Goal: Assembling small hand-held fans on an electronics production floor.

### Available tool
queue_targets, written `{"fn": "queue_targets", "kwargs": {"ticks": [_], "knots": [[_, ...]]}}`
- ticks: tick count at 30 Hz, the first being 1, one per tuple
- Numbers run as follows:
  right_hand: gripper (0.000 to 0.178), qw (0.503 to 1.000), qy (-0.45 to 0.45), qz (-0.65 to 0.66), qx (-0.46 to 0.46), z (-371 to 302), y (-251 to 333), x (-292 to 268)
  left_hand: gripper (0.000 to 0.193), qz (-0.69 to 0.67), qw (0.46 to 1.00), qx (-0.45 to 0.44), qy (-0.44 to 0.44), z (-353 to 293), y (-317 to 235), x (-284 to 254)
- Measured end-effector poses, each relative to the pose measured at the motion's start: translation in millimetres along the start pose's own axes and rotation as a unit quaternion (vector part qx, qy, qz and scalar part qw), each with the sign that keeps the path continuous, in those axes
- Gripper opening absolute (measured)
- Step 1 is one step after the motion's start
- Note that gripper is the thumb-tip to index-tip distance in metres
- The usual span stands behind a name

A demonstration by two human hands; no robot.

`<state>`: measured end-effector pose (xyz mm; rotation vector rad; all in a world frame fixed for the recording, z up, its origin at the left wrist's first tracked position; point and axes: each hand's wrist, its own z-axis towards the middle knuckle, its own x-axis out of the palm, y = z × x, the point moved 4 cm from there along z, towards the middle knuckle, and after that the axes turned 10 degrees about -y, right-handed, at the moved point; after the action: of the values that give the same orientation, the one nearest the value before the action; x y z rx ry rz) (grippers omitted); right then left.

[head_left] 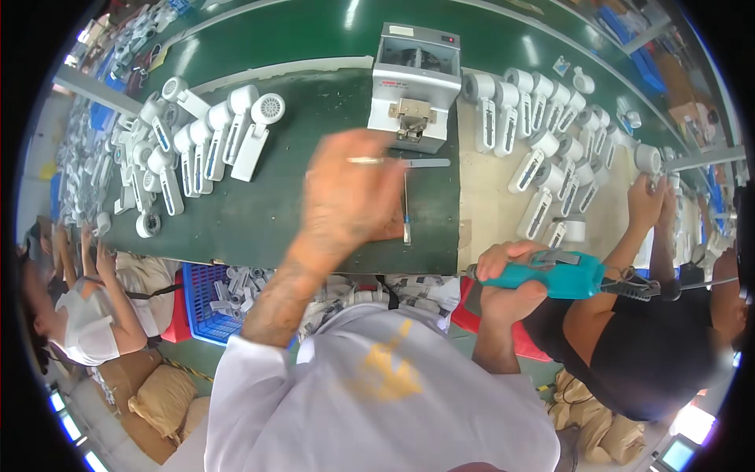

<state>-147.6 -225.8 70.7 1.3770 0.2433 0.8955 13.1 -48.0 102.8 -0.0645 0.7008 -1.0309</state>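
My right hand (510, 282) is wrapped around a teal electric screwdriver (562, 275), held level past the table's front edge with its cable running off to the right. My left hand (354, 189) reaches over the middle of the green work mat (307, 118), its fingers smeared by motion. Just beyond it stands a grey screw feeder (415, 86). A flat grey strip (429, 163) lies at the feeder's foot. Near the left hand, a slim screwdriver (406, 224) rests on the mat, partly over a brown patch (387, 228).
White handheld fan bodies (255, 134) crowd the left of the table; several more (535, 212) lie in rows on the right. A blue basket (200, 303) of white parts stands below at left. Co-workers sit close on both sides, one's hand (645, 203) near the right rows.
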Motion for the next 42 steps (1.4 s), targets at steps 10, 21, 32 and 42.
{"fn": "queue_targets", "kwargs": {"ticks": [10,21,32,42], "knots": [[0.079,0.999,-0.007,-0.015,0.027,-13.5,16.6,-24.3,0.026,0.118,0.948,0.033,0.293,64.6,-20.8,269.4],[0.078,0.999,0.016,-0.036,0.02,-5.7,7.2,-50.7,0.027,0.002,0.983,0.005,0.183,38.7,-54.1,163.5],[0.057,0.986,0.114,-0.105,0.053,18.4,-10.2,-4.0,0.032,-0.114,0.982,-0.027,0.146,-55.9,4.4,29.7],[0.079,0.994,0.09,0.016,0.053,44.7,-32.3,68.9,0.023,-0.195,0.967,-0.075,0.148,-62.1,36.3,16.5]]}}
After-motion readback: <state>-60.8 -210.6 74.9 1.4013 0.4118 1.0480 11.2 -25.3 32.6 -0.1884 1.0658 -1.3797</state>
